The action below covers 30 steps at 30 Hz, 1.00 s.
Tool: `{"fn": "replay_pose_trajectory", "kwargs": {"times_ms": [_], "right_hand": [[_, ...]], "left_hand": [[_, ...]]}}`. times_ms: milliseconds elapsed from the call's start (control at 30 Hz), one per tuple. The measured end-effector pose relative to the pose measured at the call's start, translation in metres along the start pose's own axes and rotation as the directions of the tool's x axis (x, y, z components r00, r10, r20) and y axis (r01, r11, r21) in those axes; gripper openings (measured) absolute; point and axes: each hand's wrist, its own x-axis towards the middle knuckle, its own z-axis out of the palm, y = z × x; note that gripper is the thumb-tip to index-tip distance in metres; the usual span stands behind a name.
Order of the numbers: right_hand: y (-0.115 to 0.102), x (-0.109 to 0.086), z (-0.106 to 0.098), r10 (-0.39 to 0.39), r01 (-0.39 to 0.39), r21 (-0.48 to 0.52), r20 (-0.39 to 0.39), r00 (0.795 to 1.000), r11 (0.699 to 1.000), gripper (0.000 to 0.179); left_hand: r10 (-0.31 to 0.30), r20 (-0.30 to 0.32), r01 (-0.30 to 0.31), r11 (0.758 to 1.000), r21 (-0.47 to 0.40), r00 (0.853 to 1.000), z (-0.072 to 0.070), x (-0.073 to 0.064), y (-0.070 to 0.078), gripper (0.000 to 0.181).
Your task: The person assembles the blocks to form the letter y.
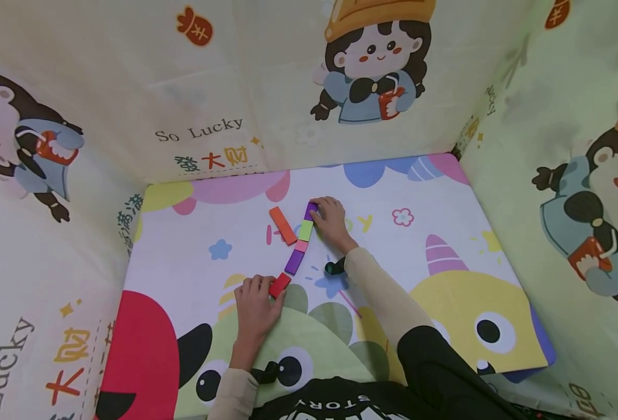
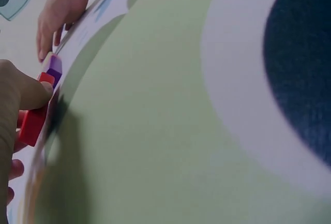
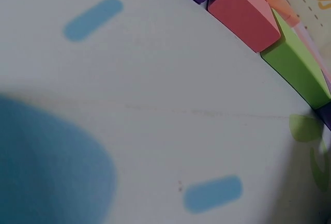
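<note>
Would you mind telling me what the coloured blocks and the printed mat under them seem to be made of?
The blocks, such as the pink block and green block, look like painted wood or solid plastic: crisp edges, flat faces, even matte colour; which one is unclear. The mat looks like smooth printed vinyl or foam, with a faint sheen and cartoon print. The red block matches.

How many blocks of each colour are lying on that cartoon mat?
Purple blocks: 2
Red block: 1
Orange block: 1
Green block: 1
Pink block: 1
Total: 6
</note>
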Motion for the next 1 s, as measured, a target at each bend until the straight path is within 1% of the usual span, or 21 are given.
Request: {"fn": "replay_pose_trajectory", "kwargs": {"times_ms": [133,300,433,533,633,867,1000], "right_hand": [[0.000,0.000,0.000,0.003,-0.003,0.002,0.001,1.000,1.000,0.037],[-0.001,0.000,-0.001,-0.004,0.004,-0.002,-0.005,1.000,1.000,0.037],[-0.001,-0.001,-0.001,-0.002,0.002,0.006,-0.006,1.000,1.000,0.037],[0.000,-0.001,0.000,-0.003,0.003,0.001,-0.004,1.000,1.000,0.037],[0.002,-0.001,0.001,0.000,0.000,-0.001,0.000,1.000,1.000,0.038],[0.003,-0.001,0.001,0.002,-0.001,0.006,-0.008,1.000,1.000,0.038],[0.003,-0.001,0.001,-0.002,0.002,-0.003,-0.008,1.000,1.000,0.038]], "left_hand": [[-0.019,0.014,0.019,1.000,-0.010,1.000,0.003,0.001,0.002,0.037],[-0.052,0.056,0.053,0.999,-0.012,0.997,0.006,0.005,0.006,0.039],[-0.059,0.085,0.059,0.998,-0.003,0.995,0.008,0.008,0.006,0.040],[-0.060,0.080,0.060,0.998,0.000,0.995,0.010,0.009,0.007,0.040],[-0.076,0.072,0.076,0.997,-0.006,0.995,0.013,0.010,0.009,0.040],[-0.155,0.083,0.154,0.988,0.010,0.984,0.020,0.017,0.021,0.039],[-0.179,0.077,0.178,0.984,0.019,0.981,0.022,0.019,0.028,0.039]]}}
